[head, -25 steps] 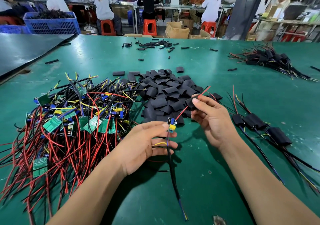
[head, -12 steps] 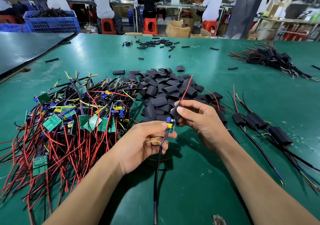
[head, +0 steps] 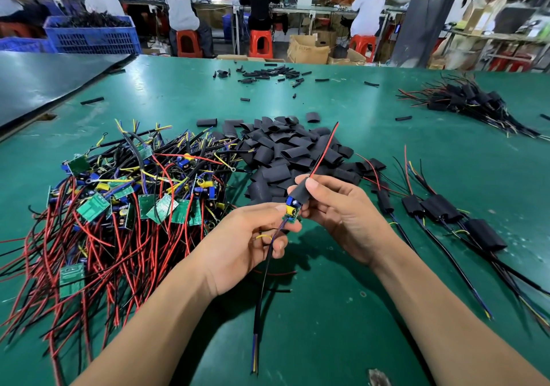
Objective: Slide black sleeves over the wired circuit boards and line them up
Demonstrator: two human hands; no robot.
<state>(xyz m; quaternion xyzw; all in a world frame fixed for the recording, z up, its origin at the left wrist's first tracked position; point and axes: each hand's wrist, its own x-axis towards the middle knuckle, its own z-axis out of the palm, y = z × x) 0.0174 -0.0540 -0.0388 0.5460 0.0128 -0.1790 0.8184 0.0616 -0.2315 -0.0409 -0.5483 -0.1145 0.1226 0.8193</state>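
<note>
Hands of a person meet above a green desk [head: 327,341], seen from a head-worn camera looking down. The left hand [head: 247,245] pinches the lower end of a small wired circuit board [head: 291,209] between the thumb and curled fingers [head: 278,231]. The board's thick black cable [head: 263,290] hangs from this hand down to the desk, with blue and yellow cores showing at its tip. The right hand [head: 342,216] pinches a black sleeve [head: 300,191] between thumb and forefinger. The sleeve's lower mouth sits at the top end of the board, whose blue and yellow parts show just below it. A thin red wire [head: 324,150] sticks up out of the top of the sleeve, slanting to the right. To the left lies a large tangled heap of bare boards [head: 119,207], green, with red, black and yellow wires. Behind the hands sits a pile of loose sleeves [head: 285,150]. To the right, several sleeved boards [head: 440,207] lie side by side on the desk, their cables trailing toward the near edge. Farther back on the right is another bundle of sleeved boards [head: 464,100], and short black tube pieces [head: 268,73] are scattered near the far edge. Beyond the desk stand a blue crate [head: 92,36] and red stools [head: 260,43] with people seated at workbenches, backs turned.
</note>
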